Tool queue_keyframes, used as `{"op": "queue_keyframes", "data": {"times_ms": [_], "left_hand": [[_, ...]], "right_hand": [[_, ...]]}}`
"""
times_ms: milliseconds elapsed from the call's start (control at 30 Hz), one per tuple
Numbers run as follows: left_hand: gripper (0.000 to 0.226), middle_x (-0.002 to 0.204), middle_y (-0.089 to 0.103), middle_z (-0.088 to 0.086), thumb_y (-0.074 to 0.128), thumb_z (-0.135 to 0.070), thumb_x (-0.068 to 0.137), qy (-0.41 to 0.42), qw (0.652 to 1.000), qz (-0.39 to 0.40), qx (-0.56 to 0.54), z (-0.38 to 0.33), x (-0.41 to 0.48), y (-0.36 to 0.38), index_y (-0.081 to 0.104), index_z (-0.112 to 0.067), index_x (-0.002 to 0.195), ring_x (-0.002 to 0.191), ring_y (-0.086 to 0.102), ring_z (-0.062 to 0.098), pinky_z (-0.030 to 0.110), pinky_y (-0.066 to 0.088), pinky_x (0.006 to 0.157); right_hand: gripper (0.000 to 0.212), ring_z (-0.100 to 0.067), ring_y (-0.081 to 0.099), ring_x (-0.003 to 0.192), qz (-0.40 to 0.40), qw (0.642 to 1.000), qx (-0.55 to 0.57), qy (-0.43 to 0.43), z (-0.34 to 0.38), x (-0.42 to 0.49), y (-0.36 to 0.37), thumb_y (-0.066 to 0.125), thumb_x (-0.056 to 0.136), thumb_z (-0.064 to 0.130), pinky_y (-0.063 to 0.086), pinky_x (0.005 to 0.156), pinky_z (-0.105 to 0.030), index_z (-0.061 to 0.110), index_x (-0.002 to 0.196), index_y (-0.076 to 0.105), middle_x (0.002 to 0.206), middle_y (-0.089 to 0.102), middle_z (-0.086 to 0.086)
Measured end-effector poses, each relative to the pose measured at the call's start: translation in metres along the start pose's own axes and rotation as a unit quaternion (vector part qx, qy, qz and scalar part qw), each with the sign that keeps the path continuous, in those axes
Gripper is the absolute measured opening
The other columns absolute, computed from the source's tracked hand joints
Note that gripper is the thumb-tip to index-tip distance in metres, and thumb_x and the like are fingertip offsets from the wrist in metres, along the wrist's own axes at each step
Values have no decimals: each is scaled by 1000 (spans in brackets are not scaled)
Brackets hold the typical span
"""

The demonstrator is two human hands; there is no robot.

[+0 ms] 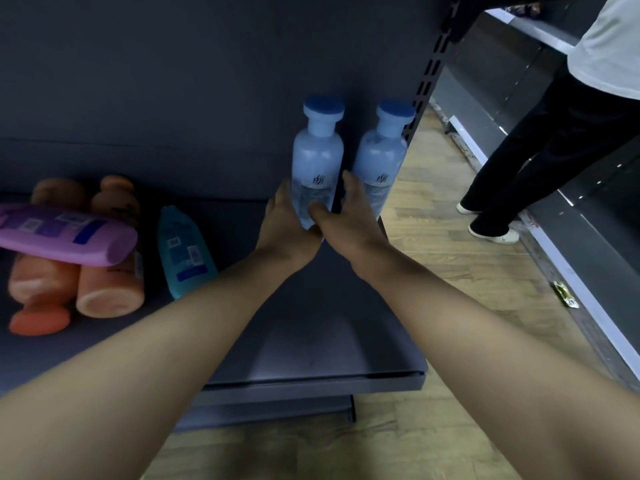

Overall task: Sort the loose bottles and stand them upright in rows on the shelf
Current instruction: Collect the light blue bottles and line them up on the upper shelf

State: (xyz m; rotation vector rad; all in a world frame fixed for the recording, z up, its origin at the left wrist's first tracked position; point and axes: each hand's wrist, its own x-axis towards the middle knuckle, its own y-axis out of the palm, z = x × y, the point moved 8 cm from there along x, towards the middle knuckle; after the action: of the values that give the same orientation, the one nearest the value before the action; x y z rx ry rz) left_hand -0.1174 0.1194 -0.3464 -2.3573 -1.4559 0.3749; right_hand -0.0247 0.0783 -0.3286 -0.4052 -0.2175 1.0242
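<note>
One wide dark grey shelf (311,341) filled most of the view, backed by a plain dark panel (173,81) and bounded at its right by a slotted upright post (427,74). Pale wooden floor (450,271) ran beside and in front of it, and across that aisle stood another rack (595,230), where a second person (554,140) in a white top, dark trousers and light shoes was standing. At the shelf's left end a purple bottle (62,233) lay on its side across two orange bottles, which also lay flat: the left orange bottle (41,282) had its cap toward the camera, while the right orange bottle (110,289) showed its flat base. Just to their right a teal bottle (183,251) lay on its side, apart from them. Near the back panel at the shelf's right end, two pale bottles with blue caps stood upright side by side; the right blue bottle (379,161) sat at the shelf's edge beside the post. Both bare arms reached to the left blue bottle (317,157), low on its body. The left hand (287,223) cupped its left side with fingers laid up along it. The right hand (346,220) wrapped its thumb across the front, and its fingers went into the gap between the two blue bottles. A small yellow wrapper (564,296) lay on the floor by the far rack.
</note>
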Motion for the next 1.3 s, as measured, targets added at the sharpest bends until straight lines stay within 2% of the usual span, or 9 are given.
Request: {"op": "queue_keyframes", "data": {"times_ms": [133, 267, 400, 500, 700, 900, 1067, 1233, 1300], "left_hand": [[59, 108, 60, -7, 61, -1, 84, 20, 997, 9, -68, -6, 7, 2, 37, -21, 134, 94, 60, 2, 7, 50, 65], [73, 120, 59, -7, 63, -5, 84, 20, 996, 11, -88, -6, 9, 3, 25, -20, 144, 109, 58, 6, 21, 50, 91], [69, 121, 58, -11, 65, -4, 83, 22, 996, 3, -82, -3, 9, 3, 32, -22, 141, 109, 57, 5, 16, 50, 85], [51, 112, 62, -7, 61, 3, 83, 31, 995, -3, -90, -5, 9, 3, 44, -26, 122, 100, 61, 3, 5, 49, 65], [51, 94, 59, -12, 61, 9, 80, 52, 993, -14, -106, -11, 3, -2, 42, -32, 105, 87, 61, 2, 6, 50, 62], [52, 97, 59, -15, 60, 10, 76, 47, 990, -36, -125, -1, -2, -7, 47, -34, 100, 93, 60, -1, 20, 53, 80], [33, 113, 57, 7, 62, 2, 78, 35, 995, -51, -74, 5, -6, -12, 52, -17, 103, 106, 57, 16, 39, 54, 87], [26, 108, 62, 6, 56, 4, 82, 31, 997, -42, -56, 3, -12, -9, 56, -17, 98, 97, 59, 11, 33, 54, 84], [37, 115, 58, 6, 53, 6, 82, 28, 998, -38, -33, 4, -15, -10, 57, -13, 113, 106, 55, 12, 26, 48, 84]], "right_hand": [[47, -16, 60, 101, 19, 996, 75, 43, -1, 5, 9, 57, 85, 0, 55, 75, -27, 13, 128, 42, 110, 60, -4], [51, -12, 56, 98, 22, 993, 97, 65, -3, 9, 12, 58, 84, 1, 49, 69, -17, 14, 130, 39, 117, 57, -4], [88, -25, 46, 124, 28, 995, 54, 79, -2, 10, 20, 63, 66, 20, 47, 98, -43, 24, 145, 24, 136, 46, -5], [80, -25, 51, 119, 19, 995, 64, 77, -3, 12, 17, 66, 69, 14, 50, 93, -42, 24, 141, 31, 130, 50, -6], [71, -14, 58, 99, 19, 991, 106, 81, -9, 14, 13, 64, 78, 2, 50, 71, -25, 16, 139, 31, 117, 58, -3], [71, -11, 58, 95, 14, 989, 126, 76, -6, 11, 13, 64, 78, 3, 49, 68, -22, 14, 138, 28, 119, 56, -3], [74, -15, 58, 109, -27, 980, 184, 73, -3, 3, 14, 74, 76, 15, 50, 70, -19, 13, 136, 30, 126, 53, -3], [71, -16, 58, 106, -105, 969, 210, 80, -4, -4, 5, 82, 69, 16, 51, 71, -20, 14, 120, 33, 118, 54, -2], [71, -14, 59, 101, -131, 962, 225, 87, -6, -7, 2, 83, 67, 17, 48, 67, -18, 15, 119, 34, 116, 55, -2]]}}
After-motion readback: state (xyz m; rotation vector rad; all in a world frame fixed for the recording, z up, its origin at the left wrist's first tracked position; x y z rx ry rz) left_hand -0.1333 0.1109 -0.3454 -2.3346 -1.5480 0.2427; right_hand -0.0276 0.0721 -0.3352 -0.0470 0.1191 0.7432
